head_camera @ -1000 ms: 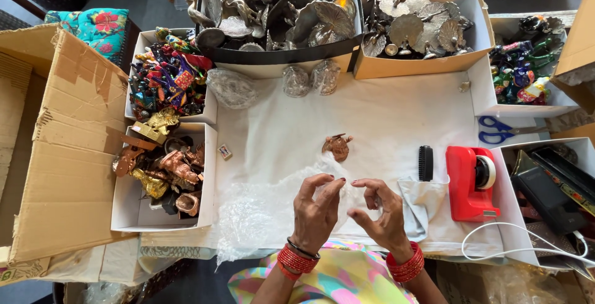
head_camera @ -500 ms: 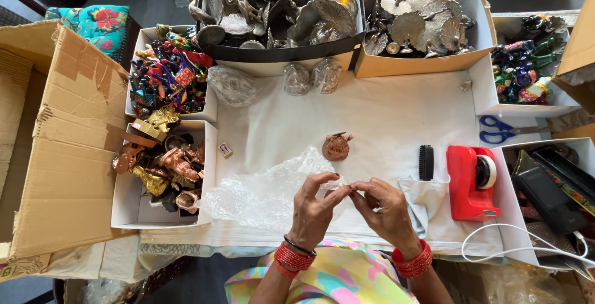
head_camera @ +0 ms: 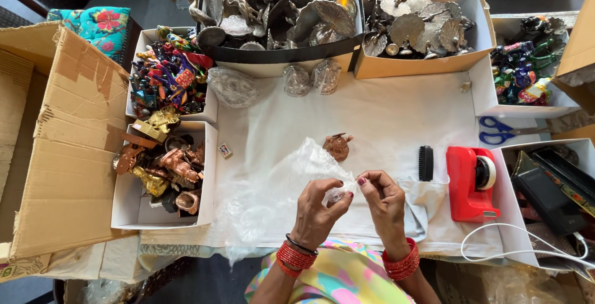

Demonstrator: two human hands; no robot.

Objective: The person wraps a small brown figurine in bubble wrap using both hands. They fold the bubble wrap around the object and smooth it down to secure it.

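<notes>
The fingertips of the left hand [head_camera: 315,212] and of the right hand [head_camera: 383,200] are meeting at one spot, and both are pinching the edge of a clear plastic bag [head_camera: 273,192]. The fingers of each hand are closed on the thin film (I cannot tell if something small is sitting inside the pinch). The bag is spreading away to the left of the hands, crumpled, and is lying on the white cloth [head_camera: 384,118] that is covering the table.

Just above the hands one small copper figurine [head_camera: 338,146] is lying on the cloth, apart from the bag. To the right of it one black brush [head_camera: 425,163] is resting, and beside that one red tape dispenser [head_camera: 470,182]. One pair of blue scissors [head_camera: 496,130] is lying further up to the right.

At the left, two white boxes [head_camera: 133,208] are standing one above the other; the near one is holding copper and brass figures, the far one coloured figures. At the far edge, one black tray [head_camera: 285,53] and one brown carton [head_camera: 421,65] are holding silver metal pieces. Two small wrapped items [head_camera: 311,78] are lying just in front of the tray.
</notes>
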